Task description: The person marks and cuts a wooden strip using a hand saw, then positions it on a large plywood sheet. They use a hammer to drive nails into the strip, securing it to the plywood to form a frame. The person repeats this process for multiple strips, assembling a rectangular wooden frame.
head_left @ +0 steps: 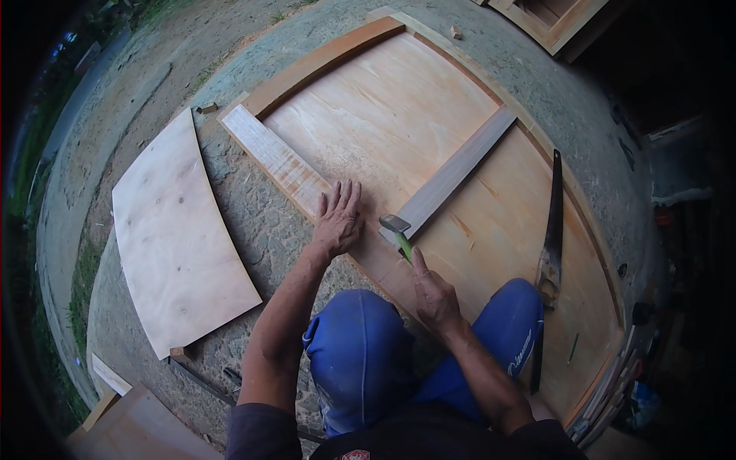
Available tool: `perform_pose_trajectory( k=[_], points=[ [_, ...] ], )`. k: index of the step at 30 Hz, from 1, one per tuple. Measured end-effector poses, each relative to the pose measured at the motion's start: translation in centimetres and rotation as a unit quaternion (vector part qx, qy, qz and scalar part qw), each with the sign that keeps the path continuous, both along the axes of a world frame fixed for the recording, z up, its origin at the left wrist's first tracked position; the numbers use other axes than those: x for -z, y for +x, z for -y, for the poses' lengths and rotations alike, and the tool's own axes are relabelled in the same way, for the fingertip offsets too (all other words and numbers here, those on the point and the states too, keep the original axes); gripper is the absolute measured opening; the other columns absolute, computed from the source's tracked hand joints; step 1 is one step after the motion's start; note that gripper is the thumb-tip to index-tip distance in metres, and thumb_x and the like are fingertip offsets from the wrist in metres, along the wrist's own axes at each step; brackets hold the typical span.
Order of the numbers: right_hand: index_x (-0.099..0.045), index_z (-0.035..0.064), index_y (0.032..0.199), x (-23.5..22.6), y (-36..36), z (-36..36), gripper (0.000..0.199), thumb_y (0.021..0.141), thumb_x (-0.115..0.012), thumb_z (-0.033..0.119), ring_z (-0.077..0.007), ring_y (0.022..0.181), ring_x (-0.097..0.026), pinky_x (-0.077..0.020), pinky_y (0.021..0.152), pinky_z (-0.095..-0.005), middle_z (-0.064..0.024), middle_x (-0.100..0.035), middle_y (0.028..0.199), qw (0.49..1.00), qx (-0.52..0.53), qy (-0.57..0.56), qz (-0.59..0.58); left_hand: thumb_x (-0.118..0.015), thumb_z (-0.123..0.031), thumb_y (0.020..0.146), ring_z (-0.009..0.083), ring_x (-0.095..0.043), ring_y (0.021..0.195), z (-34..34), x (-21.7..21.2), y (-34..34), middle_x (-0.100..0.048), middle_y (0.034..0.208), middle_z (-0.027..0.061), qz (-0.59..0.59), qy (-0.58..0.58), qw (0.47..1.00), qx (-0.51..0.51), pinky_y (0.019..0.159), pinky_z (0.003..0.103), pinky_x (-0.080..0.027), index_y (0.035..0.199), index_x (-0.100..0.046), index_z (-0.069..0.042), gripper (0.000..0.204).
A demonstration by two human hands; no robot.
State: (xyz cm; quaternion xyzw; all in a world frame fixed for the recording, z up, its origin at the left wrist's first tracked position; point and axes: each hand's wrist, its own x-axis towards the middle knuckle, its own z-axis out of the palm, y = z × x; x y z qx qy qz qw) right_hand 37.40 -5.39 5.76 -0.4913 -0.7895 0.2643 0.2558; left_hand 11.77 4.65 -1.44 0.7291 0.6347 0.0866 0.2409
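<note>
My left hand (340,221) lies with fingers outstretched on the near wooden rail (277,162) of a large framed plywood panel (376,100). In my right hand (437,300) is a hammer with a green handle and a metal head (395,223). The hammer head is over the near end of a wooden crosspiece (460,170), close to where it meets the near rail; whether it touches the wood I cannot tell. Sawdust is scattered on the panel beyond my left hand.
A handsaw (552,230) lies on the panel's right part, with a thin green pencil-like stick (573,348) nearby. On the left, a loose plywood sheet (180,230) rests over small wood blocks. Another wooden frame (548,27) stands at the upper right. My blue-clad knees are close to the panel.
</note>
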Motion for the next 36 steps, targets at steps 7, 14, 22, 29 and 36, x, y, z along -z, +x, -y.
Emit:
perform_pose_trajectory(
  k=[7,14,22,29,36],
  points=[
    [-0.036,0.0061,0.153,1.8,0.0,-0.4,0.061,0.095,-0.054,0.003,-0.0411,0.070,-0.067,-0.0534,0.064,-0.0474,-0.0253,-0.064,0.084,0.997,-0.009,-0.049,0.066,-0.050,-0.031,0.098,0.0344,-0.007,0.155,-0.5,-0.2,0.2,-0.015,0.167,0.0131,0.001,0.013,1.000,-0.007,0.124,0.054,-0.004,0.161,-0.012,-0.011,0.076],
    [-0.037,0.0056,0.153,1.3,0.9,0.5,0.059,0.097,-0.053,0.003,-0.0425,0.079,-0.069,-0.0551,0.068,-0.0463,-0.0281,-0.065,0.088,0.996,0.008,-0.064,0.063,-0.049,-0.036,0.098,0.0330,-0.007,0.155,-0.2,-0.1,0.6,-0.017,0.167,0.0126,-0.002,0.018,1.000,-0.006,0.124,0.053,-0.004,0.160,-0.015,-0.010,0.075],
    [-0.041,0.0022,0.151,2.1,2.3,2.7,0.055,0.097,-0.053,0.002,-0.0412,0.079,-0.070,-0.0539,0.065,-0.0449,-0.0291,-0.066,0.090,0.999,0.038,0.022,0.033,-0.049,-0.041,0.097,0.0310,-0.010,0.155,-0.1,-0.7,1.5,-0.020,0.166,0.0115,-0.019,0.019,0.999,-0.023,0.125,0.053,-0.005,0.159,-0.019,-0.009,0.076],
    [-0.043,0.0070,0.151,2.1,2.4,2.8,0.051,0.100,-0.051,0.011,-0.0402,0.076,-0.069,-0.0525,0.062,-0.0450,-0.0278,-0.064,0.084,0.993,0.029,-0.054,0.098,-0.048,-0.039,0.098,0.0317,-0.012,0.155,-0.3,-0.3,1.2,-0.022,0.166,0.0114,-0.028,0.058,0.998,-0.016,0.124,0.054,-0.007,0.159,-0.019,-0.008,0.074],
    [-0.040,0.0085,0.152,1.4,1.6,2.6,0.054,0.099,-0.051,0.009,-0.0412,0.073,-0.068,-0.0524,0.062,-0.0471,-0.0277,-0.062,0.079,0.991,0.039,0.117,-0.055,-0.047,-0.038,0.099,0.0322,-0.013,0.155,0.3,0.3,0.8,-0.023,0.165,0.0120,-0.022,0.065,0.998,-0.014,0.124,0.054,-0.007,0.159,-0.020,-0.008,0.072]
  ],
)
